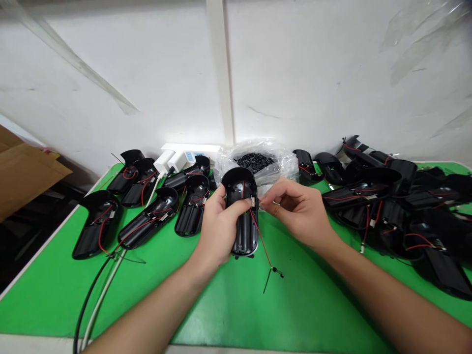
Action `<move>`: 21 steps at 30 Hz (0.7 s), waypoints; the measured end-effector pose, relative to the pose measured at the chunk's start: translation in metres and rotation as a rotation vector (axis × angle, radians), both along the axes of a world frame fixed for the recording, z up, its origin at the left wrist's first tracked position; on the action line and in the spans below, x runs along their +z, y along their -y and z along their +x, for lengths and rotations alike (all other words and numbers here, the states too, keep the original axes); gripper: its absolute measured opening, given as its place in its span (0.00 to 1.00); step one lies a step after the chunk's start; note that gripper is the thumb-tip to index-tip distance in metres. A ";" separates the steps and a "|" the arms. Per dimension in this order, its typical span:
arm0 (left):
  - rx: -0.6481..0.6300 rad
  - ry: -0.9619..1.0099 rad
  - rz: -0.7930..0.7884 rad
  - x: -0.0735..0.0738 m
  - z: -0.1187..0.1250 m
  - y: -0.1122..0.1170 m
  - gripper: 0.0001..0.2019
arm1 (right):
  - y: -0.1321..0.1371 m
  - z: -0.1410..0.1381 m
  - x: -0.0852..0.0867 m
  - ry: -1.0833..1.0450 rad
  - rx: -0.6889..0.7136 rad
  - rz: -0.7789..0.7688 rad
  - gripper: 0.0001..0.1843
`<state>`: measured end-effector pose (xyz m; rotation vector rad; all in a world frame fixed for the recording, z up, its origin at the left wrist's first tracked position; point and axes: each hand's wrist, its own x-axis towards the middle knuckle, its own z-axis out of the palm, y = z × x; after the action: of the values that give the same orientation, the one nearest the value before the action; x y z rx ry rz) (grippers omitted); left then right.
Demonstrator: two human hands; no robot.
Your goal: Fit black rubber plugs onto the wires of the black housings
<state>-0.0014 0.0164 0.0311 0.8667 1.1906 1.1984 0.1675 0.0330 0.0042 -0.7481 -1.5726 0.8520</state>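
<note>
My left hand [217, 226] is wrapped round a black plastic housing shell [241, 196], held open side up over the green table mat [236, 300]. A red wire [262, 242] and a black wire hang from the shell down to the mat. My right hand [295, 211] pinches a small white connector [253, 201] at the shell's right edge with thumb and forefinger.
Several more black shells with red wires [147, 221] lie in rows at the left. A heap of them [398, 206] fills the right. A clear bag of small black parts [256, 162] and a white power strip [184, 155] stand at the wall. Cables [96, 295] run off the front left; cardboard [22, 172] is beyond the table.
</note>
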 end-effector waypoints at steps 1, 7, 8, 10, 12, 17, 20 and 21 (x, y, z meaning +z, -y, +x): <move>0.002 0.030 -0.013 0.001 0.000 -0.001 0.12 | 0.000 0.000 -0.001 -0.004 0.005 0.016 0.04; -0.033 0.093 -0.005 0.003 0.001 -0.001 0.16 | 0.003 0.000 -0.002 0.157 -0.073 0.249 0.06; -0.041 0.078 0.007 0.002 0.001 -0.001 0.17 | 0.003 0.000 -0.002 0.178 -0.094 0.284 0.07; -0.053 0.054 0.025 0.001 0.001 0.000 0.17 | 0.004 0.000 0.000 0.198 -0.125 0.328 0.08; -0.066 0.051 0.032 -0.001 0.001 0.000 0.17 | 0.004 -0.001 0.000 0.212 -0.138 0.351 0.09; -0.086 0.077 0.053 0.000 0.001 0.001 0.18 | 0.004 0.000 -0.001 0.218 -0.144 0.394 0.11; -0.102 0.081 0.066 0.001 0.002 0.002 0.20 | 0.004 0.001 -0.001 0.212 -0.131 0.408 0.10; -0.106 0.079 0.069 0.001 0.002 0.003 0.20 | 0.004 0.001 -0.001 0.213 -0.122 0.408 0.10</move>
<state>0.0007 0.0138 0.0324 0.9147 1.0328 1.1827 0.1683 0.0292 0.0028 -0.6432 -1.7959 0.3514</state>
